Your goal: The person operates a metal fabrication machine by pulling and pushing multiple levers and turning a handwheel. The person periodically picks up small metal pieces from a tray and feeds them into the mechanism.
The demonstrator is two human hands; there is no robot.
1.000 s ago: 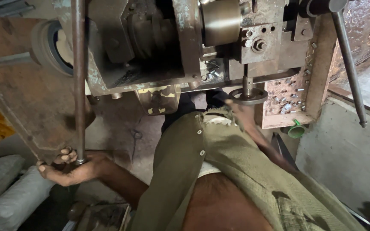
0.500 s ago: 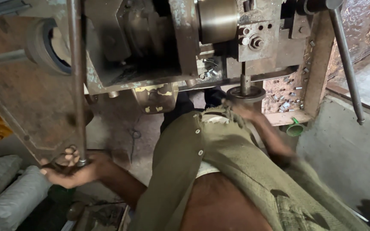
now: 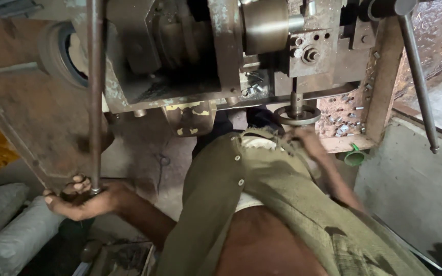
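I see my left hand (image 3: 85, 199) clamped on the foot of the long upright steel lever rod (image 3: 95, 97) — my blurred right hand (image 3: 303, 135) reaches the small round metal handwheel (image 3: 296, 115), grip unclear

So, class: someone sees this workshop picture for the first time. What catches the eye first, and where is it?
First the big rusty machine filling the top of the view. Next the long steel lever down the left side, its lower end gripped by the left hand. At centre right, the right hand sits blurred just below the small round handwheel.
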